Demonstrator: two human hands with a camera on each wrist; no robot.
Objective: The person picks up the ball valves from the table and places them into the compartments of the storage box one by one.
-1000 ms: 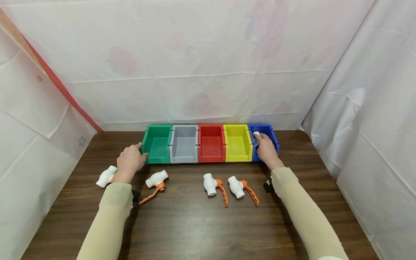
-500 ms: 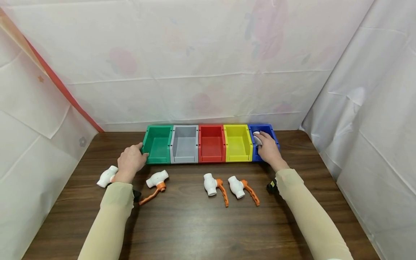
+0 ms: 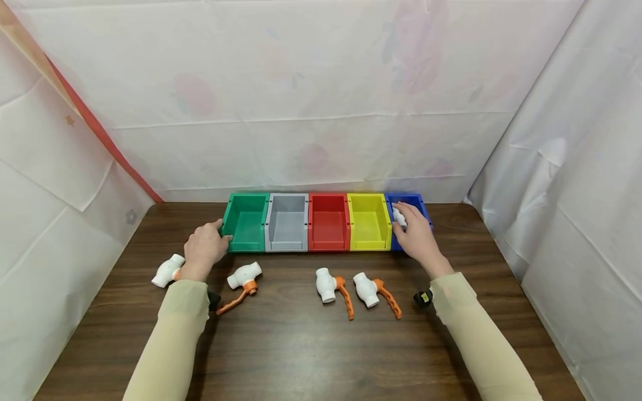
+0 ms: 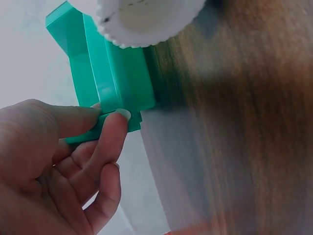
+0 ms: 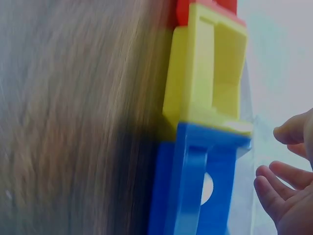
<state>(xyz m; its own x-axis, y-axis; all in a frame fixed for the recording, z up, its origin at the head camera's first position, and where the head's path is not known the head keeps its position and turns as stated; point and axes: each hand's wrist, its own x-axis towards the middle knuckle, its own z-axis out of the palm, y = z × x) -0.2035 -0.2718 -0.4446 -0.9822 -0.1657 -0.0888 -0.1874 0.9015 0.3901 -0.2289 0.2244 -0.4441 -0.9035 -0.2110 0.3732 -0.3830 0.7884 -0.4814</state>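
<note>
Pinching the edge of the green bin (image 3: 246, 225) at the left end of the row of bins (image 3: 329, 245) is the left hand (image 3: 204, 246). The right hand (image 3: 417, 234), fingers loosely parted, is above the blue bin (image 5: 188, 200) at the row's right end. Inside it sits a white fitting (image 3: 399, 216), partly hidden; four orange-handled fittings (image 3: 326, 285) lie on the surface (image 3: 311, 359) before the row.
</note>
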